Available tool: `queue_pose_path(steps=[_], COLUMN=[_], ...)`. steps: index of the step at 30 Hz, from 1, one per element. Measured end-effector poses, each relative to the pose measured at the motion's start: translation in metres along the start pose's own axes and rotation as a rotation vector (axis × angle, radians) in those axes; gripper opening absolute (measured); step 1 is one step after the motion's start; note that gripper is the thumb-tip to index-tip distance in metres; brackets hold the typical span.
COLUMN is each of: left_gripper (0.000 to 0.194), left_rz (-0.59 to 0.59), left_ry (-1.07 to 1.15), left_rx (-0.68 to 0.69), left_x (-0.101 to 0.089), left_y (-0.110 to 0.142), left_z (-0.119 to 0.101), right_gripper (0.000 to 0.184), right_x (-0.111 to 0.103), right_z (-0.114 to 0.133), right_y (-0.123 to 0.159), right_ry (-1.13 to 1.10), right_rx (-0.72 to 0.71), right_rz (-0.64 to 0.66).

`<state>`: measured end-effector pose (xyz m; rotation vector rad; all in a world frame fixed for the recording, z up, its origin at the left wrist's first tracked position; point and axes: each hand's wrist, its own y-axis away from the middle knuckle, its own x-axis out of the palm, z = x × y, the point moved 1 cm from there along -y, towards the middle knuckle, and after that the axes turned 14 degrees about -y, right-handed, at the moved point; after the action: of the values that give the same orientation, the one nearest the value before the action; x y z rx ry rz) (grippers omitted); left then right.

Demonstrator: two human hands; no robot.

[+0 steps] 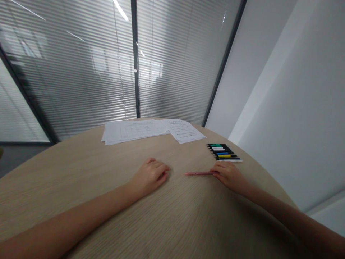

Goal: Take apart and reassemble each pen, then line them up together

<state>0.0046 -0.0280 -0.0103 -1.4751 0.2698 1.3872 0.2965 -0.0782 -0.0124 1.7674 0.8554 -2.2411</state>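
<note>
A slim pink pen (198,173) lies level just over or on the wooden table, pointing left. Its right end is pinched between the fingers of my right hand (229,175). Just beyond that hand, several pens (223,153) are laid side by side in a row, with green, white, blue and yellow among their colours. My left hand (151,174) rests on the table to the left of the pink pen, apart from it. Its fingers are curled in, and whatever may be under them is hidden.
Printed paper sheets (134,131) lie overlapping at the far side of the round table (88,165), one sheet (185,132) angled at their right. Behind the table stands a glass partition with blinds (172,64). A white wall (296,90) rises close on the right.
</note>
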Motion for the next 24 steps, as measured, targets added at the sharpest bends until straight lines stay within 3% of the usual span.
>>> queue_pose_path(steps=[12, 24], left_gripper=[0.02, 0.024], left_rz=[0.116, 0.105], left_ry=[-0.052, -0.102], left_rx=[-0.007, 0.016], left_x=[-0.004, -0.004], left_y=[-0.001, -0.002], left_z=[-0.001, 0.0], right_gripper=[0.022, 0.018], right_x=[-0.019, -0.024], right_z=[-0.071, -0.104], right_y=[0.041, 0.046], right_ry=[0.249, 0.477], right_rx=[0.113, 0.103], right_rz=[0.008, -0.021])
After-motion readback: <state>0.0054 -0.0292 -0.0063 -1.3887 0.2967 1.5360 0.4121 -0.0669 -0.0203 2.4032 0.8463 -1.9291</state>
